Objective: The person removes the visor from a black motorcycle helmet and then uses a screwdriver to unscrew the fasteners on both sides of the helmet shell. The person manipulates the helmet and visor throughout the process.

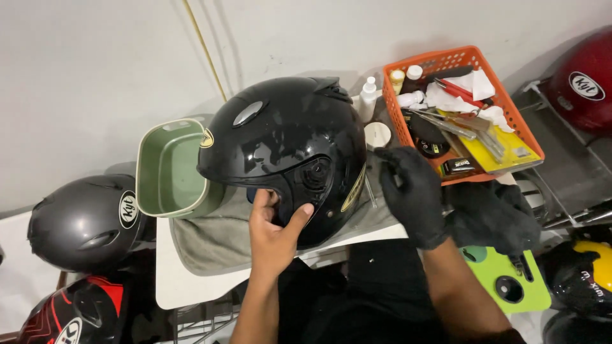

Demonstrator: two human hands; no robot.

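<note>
A glossy black open-face helmet (287, 140) rests on a grey cloth (210, 236) on a small white table (175, 283). My bare left hand (273, 232) grips the helmet's lower front edge, thumb on the side plate and fingers inside the opening. My right hand (411, 194), in a black glove, hovers just right of the helmet beside the orange basket, fingers curled around what looks like a small thin tool; I cannot make out what it is.
A green plastic tub (167, 169) leans left of the helmet. An orange basket (519, 134) of tools and bottles stands at right, with a white bottle (368, 95) and a round container (377, 135) nearby. Other helmets lie at left (83, 220), top right (583, 79) and bottom right (583, 271). A black cloth (494, 216) lies over a green tray (510, 280).
</note>
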